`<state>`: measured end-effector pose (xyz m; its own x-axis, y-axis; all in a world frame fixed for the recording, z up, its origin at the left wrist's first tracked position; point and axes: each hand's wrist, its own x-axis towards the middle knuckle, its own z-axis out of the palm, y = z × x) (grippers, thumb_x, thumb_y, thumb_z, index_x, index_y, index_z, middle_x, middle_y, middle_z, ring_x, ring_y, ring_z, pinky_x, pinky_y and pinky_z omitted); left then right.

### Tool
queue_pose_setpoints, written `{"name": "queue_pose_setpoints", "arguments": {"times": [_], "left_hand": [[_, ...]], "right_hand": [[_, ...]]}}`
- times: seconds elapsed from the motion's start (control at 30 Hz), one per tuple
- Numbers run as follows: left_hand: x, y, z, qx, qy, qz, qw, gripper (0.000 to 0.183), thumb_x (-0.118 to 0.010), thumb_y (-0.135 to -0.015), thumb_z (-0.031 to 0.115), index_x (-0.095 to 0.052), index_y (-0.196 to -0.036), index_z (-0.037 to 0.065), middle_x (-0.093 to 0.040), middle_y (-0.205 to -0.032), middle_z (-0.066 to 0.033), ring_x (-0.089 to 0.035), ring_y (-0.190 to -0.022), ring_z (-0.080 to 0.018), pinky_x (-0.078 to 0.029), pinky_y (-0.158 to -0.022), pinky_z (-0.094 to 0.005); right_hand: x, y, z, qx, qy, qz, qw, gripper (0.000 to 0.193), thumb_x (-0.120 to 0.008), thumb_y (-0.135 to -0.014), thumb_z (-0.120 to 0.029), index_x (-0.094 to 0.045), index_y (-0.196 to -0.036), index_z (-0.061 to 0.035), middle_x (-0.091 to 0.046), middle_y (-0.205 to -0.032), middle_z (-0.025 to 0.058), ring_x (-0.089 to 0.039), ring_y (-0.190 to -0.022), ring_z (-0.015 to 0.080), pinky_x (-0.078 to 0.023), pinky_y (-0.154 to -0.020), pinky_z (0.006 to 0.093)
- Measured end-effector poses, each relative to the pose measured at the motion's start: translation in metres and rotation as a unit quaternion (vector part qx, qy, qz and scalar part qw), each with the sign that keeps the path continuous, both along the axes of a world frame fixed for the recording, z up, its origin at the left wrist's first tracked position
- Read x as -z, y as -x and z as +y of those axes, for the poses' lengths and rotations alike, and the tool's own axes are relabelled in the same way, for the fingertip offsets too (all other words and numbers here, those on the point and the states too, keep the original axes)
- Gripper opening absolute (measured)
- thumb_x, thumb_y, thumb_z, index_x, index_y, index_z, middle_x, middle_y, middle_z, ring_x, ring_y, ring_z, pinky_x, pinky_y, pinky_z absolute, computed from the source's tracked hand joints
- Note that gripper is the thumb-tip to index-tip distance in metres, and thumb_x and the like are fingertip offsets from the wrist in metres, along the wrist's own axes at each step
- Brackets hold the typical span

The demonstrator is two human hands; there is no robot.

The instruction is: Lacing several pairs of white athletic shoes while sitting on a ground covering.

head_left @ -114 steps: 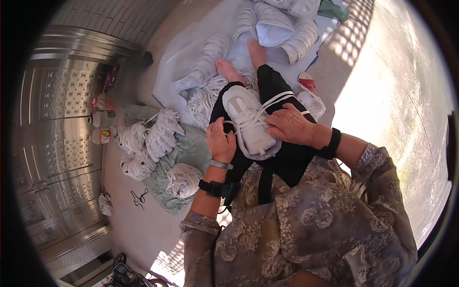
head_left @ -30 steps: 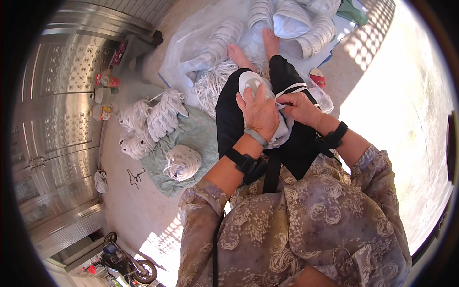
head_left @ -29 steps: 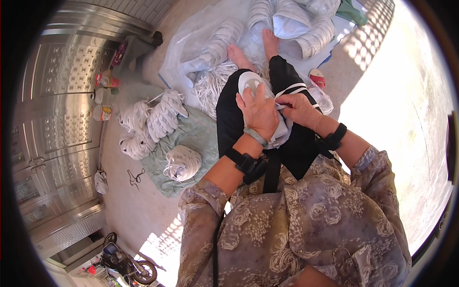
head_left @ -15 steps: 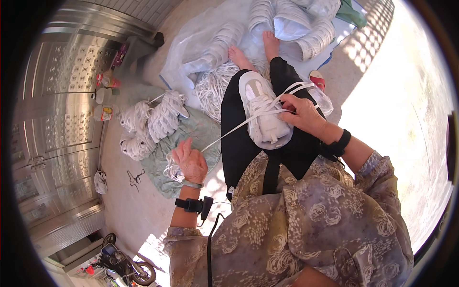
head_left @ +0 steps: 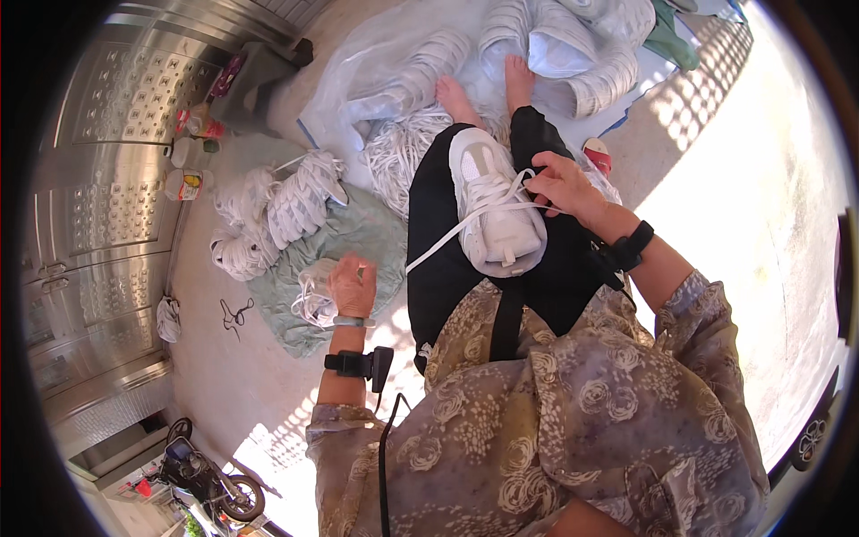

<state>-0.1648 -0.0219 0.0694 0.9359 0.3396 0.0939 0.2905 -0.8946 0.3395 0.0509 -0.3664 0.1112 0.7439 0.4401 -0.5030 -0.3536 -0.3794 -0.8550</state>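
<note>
Lacing a shoe on the lap

The shoe (head_left: 495, 208) rests on the lap; right hand (head_left: 562, 186) pinches its lace (head_left: 447, 242), left hand (head_left: 353, 285) closed, pulling it taut leftward — overpulling could unthread it.

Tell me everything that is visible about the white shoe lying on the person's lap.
The white sports shoe looks like mesh or synthetic fabric with a thick pale sole. It lies upper side up on the black-trousered thigh, heel towards the person's body, toe towards the bare feet. A flat white lace is threaded through its eyelets. The right hand rests at its side and pinches the lace; the left hand pulls the other end out to the left, clear of the shoe.
</note>
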Motion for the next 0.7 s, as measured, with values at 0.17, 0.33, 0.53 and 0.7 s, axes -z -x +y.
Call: {"name": "queue_pose_setpoints", "arguments": {"times": [0.17, 0.33, 0.53, 0.7], "left_hand": [[-0.030, -0.081, -0.093, 0.142, 0.087, -0.099, 0.981, 0.019, -0.060, -0.079, 0.027, -0.061, -0.085, 0.010, -0.059, -0.101, -0.0097, -0.053, -0.093, -0.0303, -0.034, -0.086, -0.0423], [-0.048, -0.104, -0.134, 0.196, 0.022, -0.104, 0.975, 0.022, -0.059, -0.082, 0.027, -0.058, -0.077, 0.005, -0.060, -0.088, -0.0115, -0.055, -0.084, -0.0302, -0.038, -0.077, -0.0412], [-0.061, -0.107, -0.142, 0.196, 0.177, -0.033, 0.964, 0.024, -0.060, -0.080, 0.019, -0.049, -0.067, 0.002, -0.049, -0.065, -0.0100, -0.048, -0.056, -0.0244, -0.038, -0.051, -0.0337], [-0.088, -0.091, -0.125, 0.240, 0.280, 0.012, 0.929, 0.018, -0.060, -0.079, 0.007, -0.047, -0.067, 0.002, -0.046, -0.062, -0.0059, -0.041, -0.052, -0.0159, -0.034, -0.048, -0.0285]], "right_hand": [[0.010, -0.001, 0.012, 0.017, -0.024, -0.009, 1.000, 0.009, -0.056, -0.079, -0.013, -0.059, -0.085, -0.0064, -0.053, -0.069, -0.0007, -0.049, -0.060, 0.0053, -0.044, -0.046, 0.0225], [0.017, 0.014, 0.010, 0.109, -0.056, -0.070, 0.990, 0.008, -0.052, -0.080, -0.009, -0.057, -0.086, -0.0052, -0.054, -0.069, 0.0027, -0.051, -0.058, 0.0087, -0.045, -0.048, 0.0244], [0.019, 0.025, 0.006, 0.061, -0.090, -0.221, 0.969, 0.014, -0.049, -0.076, -0.002, -0.056, -0.087, -0.0020, -0.057, -0.072, 0.0095, -0.056, -0.061, 0.0163, -0.046, -0.060, 0.0281], [0.023, 0.024, 0.006, 0.004, -0.075, -0.278, 0.958, 0.016, -0.051, -0.072, 0.001, -0.058, -0.086, -0.0021, -0.058, -0.076, 0.0090, -0.057, -0.068, 0.0166, -0.046, -0.064, 0.0279]]}}
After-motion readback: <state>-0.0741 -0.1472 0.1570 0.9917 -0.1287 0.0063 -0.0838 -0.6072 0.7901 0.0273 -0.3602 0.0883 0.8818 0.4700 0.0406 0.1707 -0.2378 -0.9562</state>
